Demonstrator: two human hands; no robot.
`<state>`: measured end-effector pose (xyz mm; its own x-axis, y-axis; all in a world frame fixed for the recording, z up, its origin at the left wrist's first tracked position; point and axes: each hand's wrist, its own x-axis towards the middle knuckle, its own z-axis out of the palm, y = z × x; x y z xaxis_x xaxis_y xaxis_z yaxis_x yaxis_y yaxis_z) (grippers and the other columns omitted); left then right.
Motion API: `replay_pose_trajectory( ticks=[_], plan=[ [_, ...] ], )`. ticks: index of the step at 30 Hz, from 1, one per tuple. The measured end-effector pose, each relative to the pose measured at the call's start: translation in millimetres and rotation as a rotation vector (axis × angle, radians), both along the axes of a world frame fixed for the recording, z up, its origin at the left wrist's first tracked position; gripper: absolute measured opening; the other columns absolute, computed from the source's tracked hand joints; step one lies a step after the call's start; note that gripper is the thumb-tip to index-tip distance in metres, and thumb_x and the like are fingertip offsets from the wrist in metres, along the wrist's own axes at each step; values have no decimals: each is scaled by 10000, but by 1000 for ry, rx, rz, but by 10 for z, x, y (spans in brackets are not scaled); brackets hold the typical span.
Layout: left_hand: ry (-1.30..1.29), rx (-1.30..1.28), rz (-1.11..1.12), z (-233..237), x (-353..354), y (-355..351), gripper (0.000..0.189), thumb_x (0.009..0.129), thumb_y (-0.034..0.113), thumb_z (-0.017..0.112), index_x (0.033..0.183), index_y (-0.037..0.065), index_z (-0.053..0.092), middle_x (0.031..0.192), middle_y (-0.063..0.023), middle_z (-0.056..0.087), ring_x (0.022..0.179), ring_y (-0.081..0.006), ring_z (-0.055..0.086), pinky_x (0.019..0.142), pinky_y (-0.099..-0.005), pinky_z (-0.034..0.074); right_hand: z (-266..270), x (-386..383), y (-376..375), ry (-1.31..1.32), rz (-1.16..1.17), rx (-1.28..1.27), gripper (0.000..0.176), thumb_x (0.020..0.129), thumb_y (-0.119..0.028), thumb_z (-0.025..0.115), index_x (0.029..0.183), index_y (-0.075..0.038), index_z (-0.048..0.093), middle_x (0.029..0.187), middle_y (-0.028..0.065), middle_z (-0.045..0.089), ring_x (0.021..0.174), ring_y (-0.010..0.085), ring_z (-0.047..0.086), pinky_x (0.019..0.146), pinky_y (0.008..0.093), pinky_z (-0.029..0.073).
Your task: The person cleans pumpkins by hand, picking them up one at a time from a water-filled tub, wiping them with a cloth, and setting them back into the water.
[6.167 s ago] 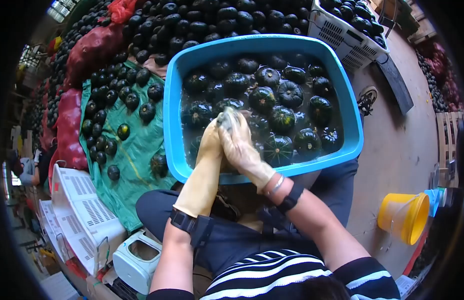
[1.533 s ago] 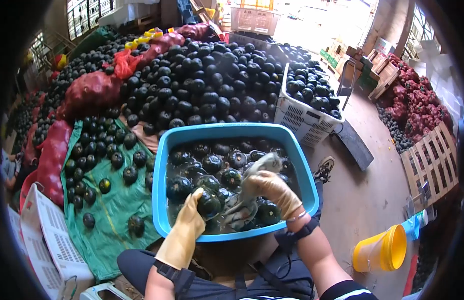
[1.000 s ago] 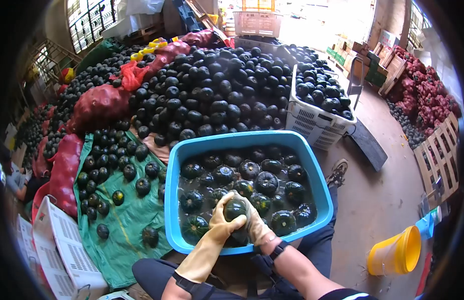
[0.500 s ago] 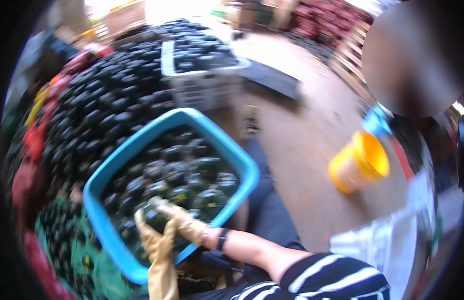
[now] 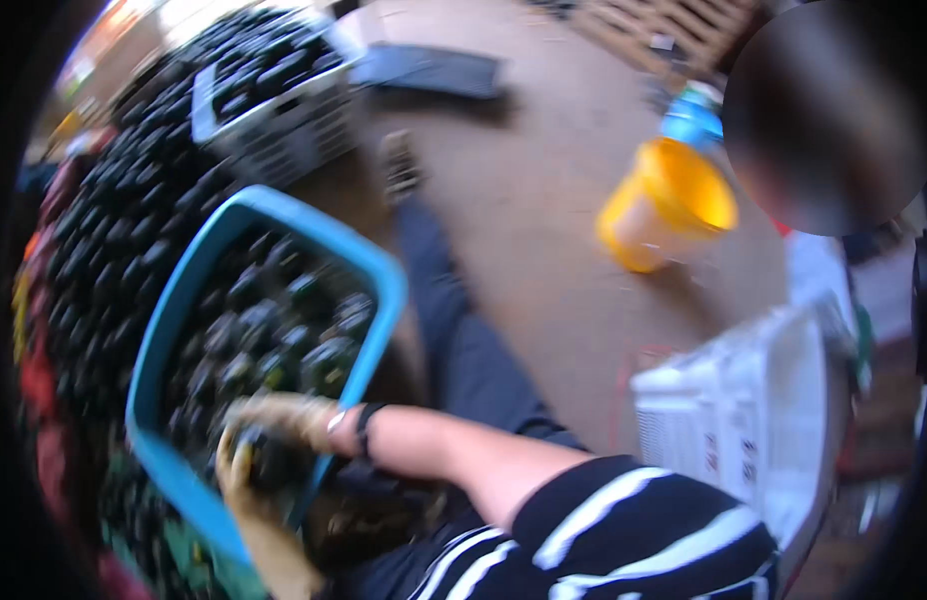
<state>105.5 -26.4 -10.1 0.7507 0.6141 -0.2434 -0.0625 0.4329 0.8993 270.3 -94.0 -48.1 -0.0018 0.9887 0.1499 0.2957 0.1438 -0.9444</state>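
Note:
A blue tub full of dark green, round fruits stands in front of me. Over its near side, my left hand, in a pale yellow glove, is closed round a dark green fruit. My right hand, gloved in the same colour, wraps the top of that fruit from the right. Both hands hold it together near the tub's right rim. Motion blur softens the fingertips.
Beyond the tub is a white crate of dark fruits, with a large heap at the left. A yellow bucket, a white basket, a wooden pallet and a dark flat board stand or lie around the floor.
The view has swung right, so the tub, crate and bucket sit further left in it. Both hands still hold a fruit, now turned and nearer the tub's right rim.

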Motion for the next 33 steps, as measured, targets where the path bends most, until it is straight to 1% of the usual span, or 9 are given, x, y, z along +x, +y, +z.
replay_pose_trajectory(
  ticks=[5, 7, 9, 12, 18, 22, 27, 30, 33],
  plan=[
    [298, 459, 369, -99, 98, 20, 270, 1035, 269, 582, 1126, 43, 699, 1051, -86, 679, 963, -206, 651, 869, -360, 530, -511, -70, 5, 291, -46, 317, 540, 993, -91, 446, 1523, 8, 416, 1571, 108, 454, 1463, 200, 402, 1267, 351, 253],
    [738, 1028, 409, -364, 21, 123, 282, 1055, 279, 572, 1016, 21, 676, 1027, -172, 699, 909, -240, 656, 822, -353, 503, -524, -71, 63, 1588, 93, -103, 464, 1044, -203, 505, 1467, -10, 503, 1466, 119, 561, 1386, 199, 490, 1225, 356, 327],
    [673, 1273, 321, 96, 204, -318, 461, 978, 383, 665, 1242, 4, 648, 1191, -266, 664, 1141, -394, 622, 1001, -449, 497, -298, -22, 67, 1637, 44, -149, 372, 1043, -250, 556, 1364, -72, 614, 1307, 70, 659, 1222, 190, 597, 1119, 351, 439],
    [918, 944, 173, 262, 464, -563, 992, 770, 510, 832, 1515, 13, 404, 1493, -312, 451, 1391, -442, 449, 1173, -452, 373, -369, -48, 58, 1675, -111, -260, 353, 1033, -248, 580, 1337, -75, 632, 1265, 59, 674, 1161, 193, 628, 1059, 353, 480],
    [-100, -233, 297, 163, 564, -425, 641, 918, 459, 716, 1409, 82, 551, 1360, -139, 620, 1231, -297, 618, 1050, -409, 512, -199, 101, -52, 1732, -106, -234, 304, 1016, -319, 609, 1204, -93, 686, 1169, 60, 704, 1029, 194, 671, 949, 345, 538],
    [-253, -573, 267, 88, 322, -469, 675, 966, 626, 547, 1381, 96, 597, 1345, -111, 649, 1225, -296, 630, 1110, -478, 474, -207, -1, -30, 1382, -251, -186, 369, 1008, -301, 621, 1265, -42, 678, 1245, 65, 692, 1133, 195, 641, 1026, 337, 489],
    [-351, -642, 307, -225, 94, -408, 630, 1005, 570, 532, 1410, 89, 566, 1349, -104, 646, 1243, -285, 613, 1112, -481, 461, -208, -69, -110, 111, -219, -77, 517, 979, -389, 604, 1365, -45, 610, 1311, 231, 652, 1243, 379, 595, 1067, 392, 441],
    [-286, -562, 503, -109, -307, -244, 699, 929, 717, 510, 1298, 133, 617, 1228, -122, 691, 1033, -331, 701, 859, -596, 592, -62, -101, -184, -6, -216, -301, 430, 985, -400, 570, 1222, -58, 680, 1130, 258, 699, 1095, 436, 650, 948, 455, 502],
    [-666, -487, 952, 108, -1098, 552, 965, 911, 807, 352, 1313, -51, 536, 1168, -317, 644, 1002, -488, 685, 841, -622, 610, 0, -140, -209, -218, -75, -334, 412, 986, -421, 556, 1012, -26, 674, 1000, 260, 700, 1005, 456, 646, 866, 479, 499]
  ],
)
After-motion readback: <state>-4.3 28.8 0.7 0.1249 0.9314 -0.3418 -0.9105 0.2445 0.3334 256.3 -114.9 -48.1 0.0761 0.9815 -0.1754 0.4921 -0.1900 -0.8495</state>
